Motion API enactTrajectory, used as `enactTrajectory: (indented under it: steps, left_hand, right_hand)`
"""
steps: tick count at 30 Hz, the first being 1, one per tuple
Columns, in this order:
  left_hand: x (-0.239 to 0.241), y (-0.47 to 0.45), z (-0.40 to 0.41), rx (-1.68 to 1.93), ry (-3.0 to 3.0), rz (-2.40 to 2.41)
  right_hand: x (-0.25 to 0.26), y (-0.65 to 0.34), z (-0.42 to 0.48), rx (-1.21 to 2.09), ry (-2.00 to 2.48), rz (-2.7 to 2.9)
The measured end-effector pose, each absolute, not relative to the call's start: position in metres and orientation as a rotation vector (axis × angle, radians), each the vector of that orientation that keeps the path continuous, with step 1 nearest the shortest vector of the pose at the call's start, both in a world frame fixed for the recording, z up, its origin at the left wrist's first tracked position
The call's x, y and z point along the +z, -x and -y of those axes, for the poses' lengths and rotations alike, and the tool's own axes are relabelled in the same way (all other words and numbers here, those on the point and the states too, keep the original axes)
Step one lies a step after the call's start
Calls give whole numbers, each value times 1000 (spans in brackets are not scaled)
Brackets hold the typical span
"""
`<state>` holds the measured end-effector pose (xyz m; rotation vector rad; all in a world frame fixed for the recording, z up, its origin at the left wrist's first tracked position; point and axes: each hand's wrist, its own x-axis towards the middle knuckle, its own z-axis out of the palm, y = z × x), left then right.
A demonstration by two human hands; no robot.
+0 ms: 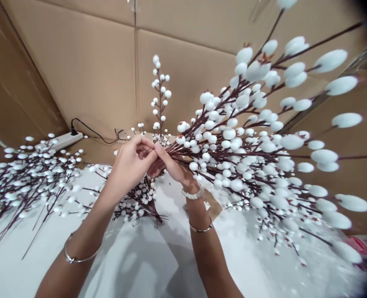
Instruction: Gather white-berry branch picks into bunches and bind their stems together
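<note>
My right hand is closed round the gathered stems of a large bunch of artificial branches with dark brown twigs and white berry-like balls, which fans out up and to the right. My left hand meets it at the stem ends, its fingers pinched on them. Both hands are raised above the white table. One upright sprig sticks up just behind my hands.
Loose white-berry branches lie in a pile at the left of the table, and a smaller bundle lies under my hands. A white power strip with a black cable sits by the cardboard wall behind.
</note>
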<state>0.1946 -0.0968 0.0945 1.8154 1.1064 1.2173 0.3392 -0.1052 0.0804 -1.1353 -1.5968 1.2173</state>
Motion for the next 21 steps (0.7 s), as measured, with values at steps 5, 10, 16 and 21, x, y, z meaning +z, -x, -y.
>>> enactTrajectory:
  steps: [5,10,16,21]
  left_hand:
    - [102,-188,94,1059,-1903,-1034]
    - [107,-184,93,961,-1775,-858]
    - [106,-180,86,831,-1514,-748]
    - [104,-180,83,839,-1440,-678]
  right_hand:
    - [81,-339,103,1318,1185,1641]
    - [76,-340,101,1388,1065,1671]
    - [70,-342,99,1416,974,1682]
    - [72,-342,100,1474,939,1696]
